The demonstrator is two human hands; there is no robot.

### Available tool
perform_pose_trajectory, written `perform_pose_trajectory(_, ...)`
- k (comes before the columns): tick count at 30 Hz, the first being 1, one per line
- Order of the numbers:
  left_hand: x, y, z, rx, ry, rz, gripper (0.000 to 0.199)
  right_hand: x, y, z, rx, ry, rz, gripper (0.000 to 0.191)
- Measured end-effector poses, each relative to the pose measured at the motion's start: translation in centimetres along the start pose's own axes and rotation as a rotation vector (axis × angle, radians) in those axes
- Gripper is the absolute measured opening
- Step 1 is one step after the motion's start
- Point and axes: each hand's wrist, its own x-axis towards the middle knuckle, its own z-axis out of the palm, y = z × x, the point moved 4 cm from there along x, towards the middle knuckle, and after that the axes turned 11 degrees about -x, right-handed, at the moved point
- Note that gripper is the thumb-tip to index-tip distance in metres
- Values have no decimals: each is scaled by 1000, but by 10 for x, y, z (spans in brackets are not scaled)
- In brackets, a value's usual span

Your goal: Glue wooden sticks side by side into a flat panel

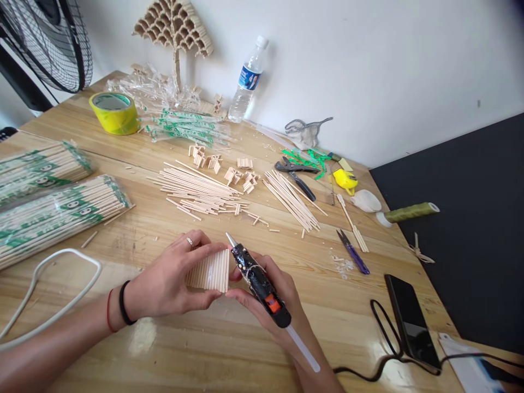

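Note:
Between thumb and fingers, my left hand point(172, 275) grips a small panel of wooden sticks point(208, 271) laid side by side. My right hand point(274, 289) has a black hot glue gun point(260, 281) with an orange switch; its metal nozzle points up and left, and a clear glue stick point(303, 349) sticks out of its rear. Thumb and fingertips of the right hand meet the panel's right edge. Behind the hands lie a heap of thin sticks point(196, 188), a second bundle point(290, 199) and several small stick pieces point(233, 174).
Wrapped stick packs point(53, 218) and a white cable point(36, 278) lie left. Yellow tape point(114, 113), a water bottle point(248, 82) and a stick tree model point(176, 38) stand at the back. Pliers point(297, 174), purple snips point(352, 252) and a phone point(411, 322) lie right.

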Motion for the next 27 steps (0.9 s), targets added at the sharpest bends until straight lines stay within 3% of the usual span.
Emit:
perform_pose_trajectory(13, -1, -3, 2, 66, 0, -9, 59, -3, 6, 4, -98, 43, 16, 30)
perform_pose_trajectory(27, 1, -1, 0, 60, -3, -34, 59, 1, 7, 3, -53, 44, 23, 33)
